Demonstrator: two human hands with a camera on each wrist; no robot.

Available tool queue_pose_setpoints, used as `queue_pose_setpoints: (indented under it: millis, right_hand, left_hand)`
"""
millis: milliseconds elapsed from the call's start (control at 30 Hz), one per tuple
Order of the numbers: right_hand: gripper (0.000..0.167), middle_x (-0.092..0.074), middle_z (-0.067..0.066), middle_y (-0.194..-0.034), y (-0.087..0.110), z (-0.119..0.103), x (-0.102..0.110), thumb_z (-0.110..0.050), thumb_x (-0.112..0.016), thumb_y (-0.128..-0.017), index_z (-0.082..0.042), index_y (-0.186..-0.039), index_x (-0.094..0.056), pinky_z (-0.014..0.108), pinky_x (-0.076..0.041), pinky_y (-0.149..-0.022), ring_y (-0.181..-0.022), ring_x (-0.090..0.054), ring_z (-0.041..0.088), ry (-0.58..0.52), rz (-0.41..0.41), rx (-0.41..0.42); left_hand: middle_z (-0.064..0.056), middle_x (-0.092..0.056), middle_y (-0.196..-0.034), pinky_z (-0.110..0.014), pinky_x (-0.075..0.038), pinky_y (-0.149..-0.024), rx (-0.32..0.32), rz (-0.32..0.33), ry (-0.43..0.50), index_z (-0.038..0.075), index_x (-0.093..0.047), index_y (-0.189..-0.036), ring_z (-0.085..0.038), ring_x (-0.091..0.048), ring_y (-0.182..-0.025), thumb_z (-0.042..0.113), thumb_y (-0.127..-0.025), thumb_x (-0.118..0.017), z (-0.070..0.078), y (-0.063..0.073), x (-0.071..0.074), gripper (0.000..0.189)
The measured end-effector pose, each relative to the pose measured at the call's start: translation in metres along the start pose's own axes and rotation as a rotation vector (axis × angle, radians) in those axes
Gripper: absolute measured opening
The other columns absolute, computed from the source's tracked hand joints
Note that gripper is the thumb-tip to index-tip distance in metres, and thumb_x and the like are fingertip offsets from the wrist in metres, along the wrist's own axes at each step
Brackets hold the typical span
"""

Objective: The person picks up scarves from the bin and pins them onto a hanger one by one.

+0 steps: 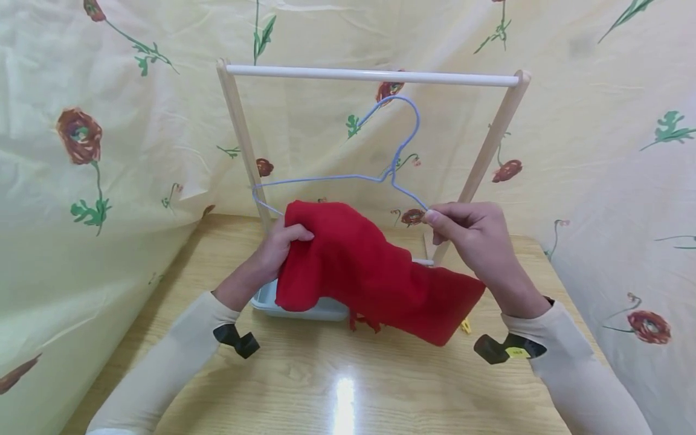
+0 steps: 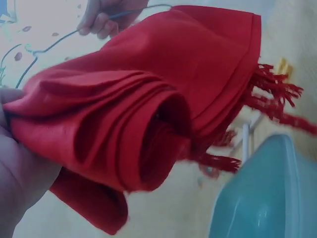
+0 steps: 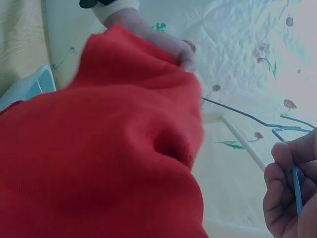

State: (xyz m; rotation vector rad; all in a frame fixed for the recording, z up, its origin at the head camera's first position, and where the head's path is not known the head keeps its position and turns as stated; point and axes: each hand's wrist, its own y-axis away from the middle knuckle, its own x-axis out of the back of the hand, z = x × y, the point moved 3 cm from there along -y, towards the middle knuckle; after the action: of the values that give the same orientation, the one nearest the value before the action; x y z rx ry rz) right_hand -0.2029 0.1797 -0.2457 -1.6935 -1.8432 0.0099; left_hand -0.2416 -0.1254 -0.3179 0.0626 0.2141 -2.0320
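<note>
A red scarf [image 1: 353,260] with fringed ends hangs folded over the lower part of a blue wire hanger [image 1: 417,118]. My left hand [image 1: 274,251] grips the scarf's left side, thumb on top, near the hanger's left corner. With thumb and fingers my right hand [image 1: 478,241] pinches the hanger's right arm, just above the cloth. The hook points up and to the left. In the left wrist view the scarf's layered folds [image 2: 124,129] and dangling fringe [image 2: 275,82] show. Cloth hides the hanger's bottom bar in the head view.
Behind the hands stands a wooden rack with a white top rod [image 1: 370,75]. A pale blue plastic basin [image 1: 299,311] sits on the wooden table [image 1: 304,374] below the scarf. A yellow clip [image 1: 466,326] lies to the right. Flowered cloth covers the walls.
</note>
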Motion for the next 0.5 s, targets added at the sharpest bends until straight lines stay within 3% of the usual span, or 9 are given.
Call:
queue_pose_setpoints:
  millis: [233,500]
  right_hand:
    - [0.017,-0.066,0.003,-0.07,-0.001,0.002,0.006,-0.014,-0.068,-0.1,0.0,-0.104,-0.078,0.023,-0.053,-0.067,-0.068,-0.064,0.017,0.003,0.001,-0.021]
    - [0.016,-0.066,0.003,-0.069,-0.002,0.002,0.002,-0.011,-0.067,-0.1,0.001,-0.104,-0.077,0.023,-0.054,-0.068,-0.068,-0.064,0.017,-0.008,-0.005,-0.004]
  left_hand:
    - [-0.007,-0.068,-0.114,-0.041,-0.06,-0.081,-0.095,0.015,-0.267,-0.002,-0.058,-0.124,-0.028,-0.067,-0.101,0.006,-0.094,-0.059,0.003,0.004,0.022,0.031]
    - [-0.013,-0.069,-0.116,-0.04,-0.06,-0.083,-0.006,0.068,-0.535,0.004,-0.063,-0.122,-0.03,-0.068,-0.099,0.011,-0.096,-0.068,0.003,0.007,0.038,0.027]
